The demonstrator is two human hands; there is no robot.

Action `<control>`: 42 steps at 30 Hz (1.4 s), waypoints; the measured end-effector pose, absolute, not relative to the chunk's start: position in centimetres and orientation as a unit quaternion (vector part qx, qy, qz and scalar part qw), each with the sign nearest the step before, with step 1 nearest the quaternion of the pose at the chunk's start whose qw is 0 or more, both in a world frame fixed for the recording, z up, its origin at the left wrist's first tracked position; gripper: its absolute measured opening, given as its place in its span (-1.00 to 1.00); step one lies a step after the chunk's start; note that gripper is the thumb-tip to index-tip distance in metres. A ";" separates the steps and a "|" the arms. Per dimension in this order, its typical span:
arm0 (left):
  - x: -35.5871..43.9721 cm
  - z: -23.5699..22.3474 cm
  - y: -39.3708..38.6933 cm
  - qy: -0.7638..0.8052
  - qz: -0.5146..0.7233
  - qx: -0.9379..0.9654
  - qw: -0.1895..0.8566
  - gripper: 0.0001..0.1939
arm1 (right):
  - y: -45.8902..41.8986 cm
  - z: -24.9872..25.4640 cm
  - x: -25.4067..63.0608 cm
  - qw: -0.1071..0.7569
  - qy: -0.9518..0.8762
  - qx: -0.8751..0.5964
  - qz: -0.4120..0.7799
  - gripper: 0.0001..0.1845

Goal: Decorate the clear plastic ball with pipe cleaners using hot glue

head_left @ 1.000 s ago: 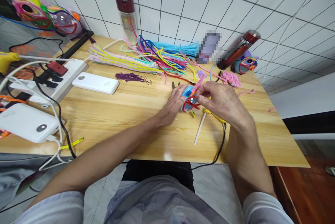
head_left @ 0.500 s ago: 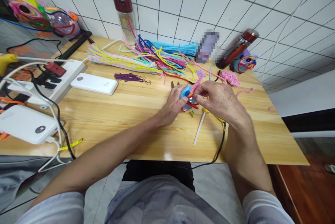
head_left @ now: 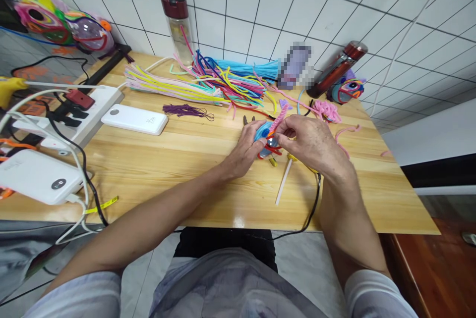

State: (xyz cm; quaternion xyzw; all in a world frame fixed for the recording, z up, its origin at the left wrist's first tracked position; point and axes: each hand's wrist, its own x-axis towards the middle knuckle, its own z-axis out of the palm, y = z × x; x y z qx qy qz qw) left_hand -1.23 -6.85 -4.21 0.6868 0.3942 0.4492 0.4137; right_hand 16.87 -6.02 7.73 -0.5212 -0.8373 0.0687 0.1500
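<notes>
Over the middle of the wooden table (head_left: pixel 167 159), both hands work on a small blue and red pipe-cleaner figure (head_left: pixel 265 135). My left hand (head_left: pixel 245 148) cups it from the left, fingers curled around it. A pink twisted pipe cleaner (head_left: pixel 278 119) sticks up out of the figure, and my right hand (head_left: pixel 312 142) pinches it at the figure's top. Under my right wrist lies a yellow glue gun (head_left: pixel 302 163) with a white glue stick (head_left: pixel 284 182) and a black cord.
Several loose coloured pipe cleaners (head_left: pixel 223 85) are piled at the back. Two bottles (head_left: pixel 179 23) (head_left: pixel 339 68) stand by the tiled wall. White power banks (head_left: pixel 134 119) (head_left: pixel 37 175), a power strip (head_left: pixel 74 115) and cables fill the left side. A finished figure (head_left: pixel 347 90) sits back right.
My hands and the figure have shifted very slightly up and away from me. Otherwise nothing has moved.
</notes>
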 end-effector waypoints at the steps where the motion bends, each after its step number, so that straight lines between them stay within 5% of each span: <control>1: -1.2 -4.2 -6.8 0.394 0.450 0.687 0.413 -0.45 | -6.0 7.7 16.9 0.151 -0.836 -0.523 0.073 -0.89; 12: -1.2 -4.9 -6.6 0.384 0.477 0.675 0.412 -0.45 | -5.9 7.3 17.1 0.199 -0.834 -0.501 0.117 -0.92; 17: -1.2 -4.9 -6.6 0.388 0.480 0.670 0.413 -0.48 | -5.9 7.0 18.7 0.306 -0.791 -0.495 0.187 -0.93; 22: -1.3 -4.8 -6.6 0.397 0.477 0.662 0.420 -0.45 | -8.3 5.0 20.3 0.387 -0.794 -0.467 0.047 -0.91; 29: -1.4 -4.9 -6.7 0.403 0.476 0.654 0.428 -0.44 | -11.6 1.0 20.4 0.324 -0.854 -0.377 -0.154 -0.60; 42: -1.7 -4.7 -6.9 0.399 0.474 0.639 0.456 -0.43 | -11.3 -0.5 20.4 0.322 -0.861 -0.371 -0.134 -0.42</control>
